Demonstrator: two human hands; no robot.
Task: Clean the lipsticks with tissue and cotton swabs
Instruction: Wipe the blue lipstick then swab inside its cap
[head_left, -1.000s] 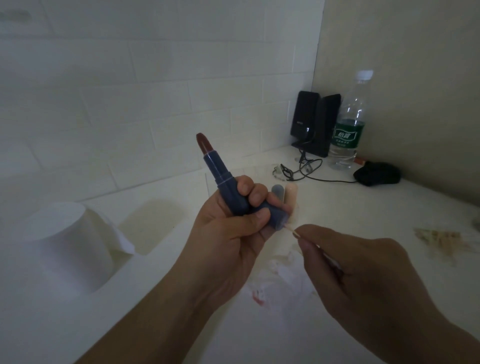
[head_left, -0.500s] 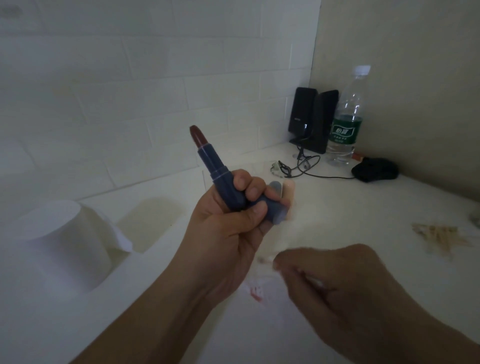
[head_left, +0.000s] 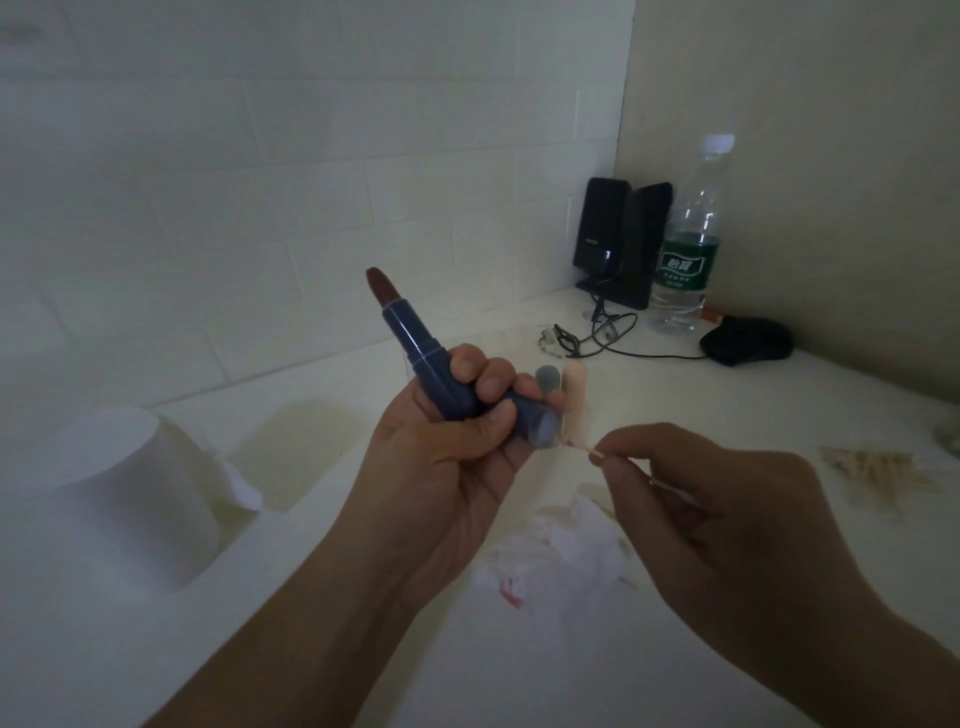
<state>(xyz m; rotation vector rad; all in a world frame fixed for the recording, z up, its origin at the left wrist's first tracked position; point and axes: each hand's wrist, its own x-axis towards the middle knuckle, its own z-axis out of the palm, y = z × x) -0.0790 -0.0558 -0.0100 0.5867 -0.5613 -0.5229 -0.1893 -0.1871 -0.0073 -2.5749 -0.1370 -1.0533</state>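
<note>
Left hand (head_left: 441, 457) grips dark-blue lipstick tube (head_left: 447, 374), brown-red bullet tilted up-left. Right hand (head_left: 727, 525) pinches thin wooden-stick cotton swab (head_left: 584, 451), tip at tube's base. Red-stained crumpled white tissue (head_left: 561, 556) lies on white counter (head_left: 675, 395) below hands.

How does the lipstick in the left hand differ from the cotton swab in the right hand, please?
The lipstick is a thick, dark blue tube with its brown-red bullet exposed; the cotton swab is a thin, pale stick. The lipstick tilts upward, tip away from the person; the swab lies nearly level, its tip at the lipstick's base. The left hand wraps its fingers round the lipstick; the right hand pinches the swab. Both are held above the counter.
</note>
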